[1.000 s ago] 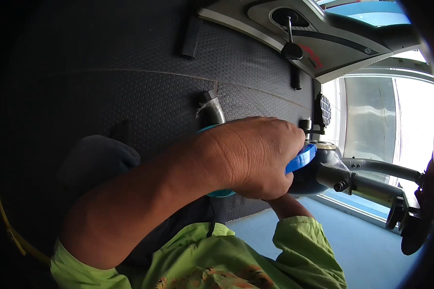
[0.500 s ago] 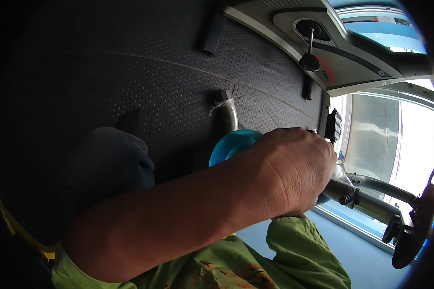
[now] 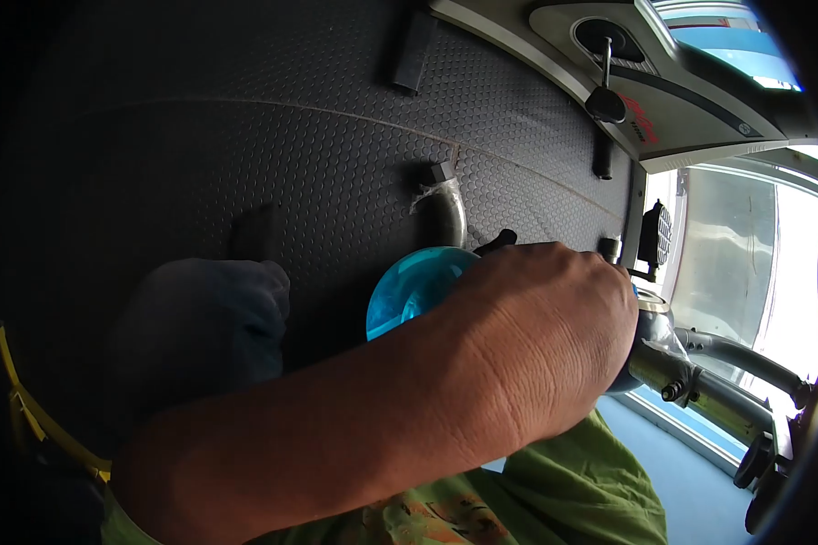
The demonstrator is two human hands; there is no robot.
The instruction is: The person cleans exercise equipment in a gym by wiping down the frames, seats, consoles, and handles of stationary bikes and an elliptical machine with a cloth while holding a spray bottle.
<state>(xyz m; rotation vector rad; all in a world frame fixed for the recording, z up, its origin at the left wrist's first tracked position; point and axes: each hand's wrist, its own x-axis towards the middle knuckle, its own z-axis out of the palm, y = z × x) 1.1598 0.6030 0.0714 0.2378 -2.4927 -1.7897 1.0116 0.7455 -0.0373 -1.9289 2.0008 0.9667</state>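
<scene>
My left hand [image 3: 554, 341] reaches across the middle from the left, back of the hand up and knuckles bent. Its fingers curl down out of sight. From under its far edge shows a round, translucent blue container [image 3: 407, 295] with blue inside; most of it is hidden, and the hand appears closed on it. Just beyond the knuckles is a grey metal tube [image 3: 659, 363] with clear plastic wrap on it. A green sleeve [image 3: 591, 481] lies at the lower right, while my right hand is hidden behind the left.
An exercise machine's grey housing [image 3: 691, 136] with a black-ended crank [image 3: 606, 104] stands at the upper right. A bent metal tube [image 3: 450, 213] rises from the textured dark floor mat [image 3: 336, 154]. My knee [image 3: 218, 309] is at the left, near a yellow strap [image 3: 41, 431].
The blue container has shifted left and shows more beside the wrist. The surroundings have slid slightly right in view. The right sleeve's cuff is now covered by my left arm.
</scene>
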